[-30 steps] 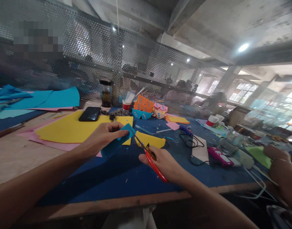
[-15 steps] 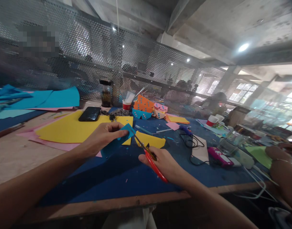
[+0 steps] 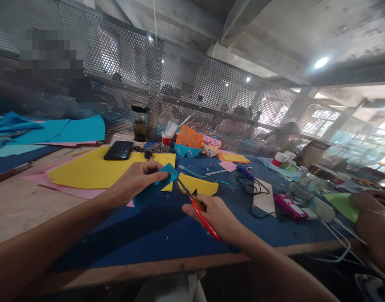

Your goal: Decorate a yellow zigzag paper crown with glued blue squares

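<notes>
My left hand (image 3: 132,181) pinches a blue piece of paper (image 3: 154,186) just above the dark blue table mat (image 3: 167,226). My right hand (image 3: 216,216) grips red-handled scissors (image 3: 198,207), whose blades point up-left and meet the right edge of the blue paper. A yellow paper offcut (image 3: 198,184) lies on the mat just behind the scissors. A large yellow sheet (image 3: 91,170) lies beyond my left hand.
A black phone (image 3: 118,150) rests on the yellow sheet. A dark jar (image 3: 139,122), a red cup (image 3: 167,137) and dotted paper shapes (image 3: 192,142) stand by the perforated metal screen (image 3: 179,92). A pink device (image 3: 289,205) with cables lies right. Another person's hand (image 3: 368,201) touches green paper (image 3: 341,204).
My hands, the blue paper and the scissors hold almost the same position. The other person's hand at the right has shifted slightly over the green paper.
</notes>
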The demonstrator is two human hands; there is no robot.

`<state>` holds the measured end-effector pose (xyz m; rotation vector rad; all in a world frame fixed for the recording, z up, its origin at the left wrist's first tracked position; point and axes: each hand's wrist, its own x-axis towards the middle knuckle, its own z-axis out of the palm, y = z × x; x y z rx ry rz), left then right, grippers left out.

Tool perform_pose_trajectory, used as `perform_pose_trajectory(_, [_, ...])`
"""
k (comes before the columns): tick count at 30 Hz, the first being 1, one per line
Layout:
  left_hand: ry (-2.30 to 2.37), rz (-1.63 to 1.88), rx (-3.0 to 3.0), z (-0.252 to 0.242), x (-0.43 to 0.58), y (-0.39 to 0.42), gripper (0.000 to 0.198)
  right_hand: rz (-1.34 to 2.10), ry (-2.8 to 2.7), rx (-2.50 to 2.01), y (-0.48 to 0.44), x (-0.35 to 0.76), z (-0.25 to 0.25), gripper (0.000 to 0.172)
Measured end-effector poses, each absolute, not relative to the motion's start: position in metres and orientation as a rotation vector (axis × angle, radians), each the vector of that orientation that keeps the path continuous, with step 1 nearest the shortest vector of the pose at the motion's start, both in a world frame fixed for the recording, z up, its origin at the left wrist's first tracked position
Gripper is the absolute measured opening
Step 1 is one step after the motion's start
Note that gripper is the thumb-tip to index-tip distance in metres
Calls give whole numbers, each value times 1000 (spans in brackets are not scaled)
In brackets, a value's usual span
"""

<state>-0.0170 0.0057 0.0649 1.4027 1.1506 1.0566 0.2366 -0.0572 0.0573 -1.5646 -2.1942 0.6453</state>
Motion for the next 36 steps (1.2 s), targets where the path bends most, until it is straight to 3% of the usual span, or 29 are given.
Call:
perform_pose_trajectory(27, [1170, 971, 1419, 64, -16, 10, 36, 651, -2186, -1535, -53, 235, 48, 55])
perform_pose_trajectory(36, [1311, 984, 1667, 66, -33, 23, 38, 689, -1909, -1470, -44, 246, 42, 51])
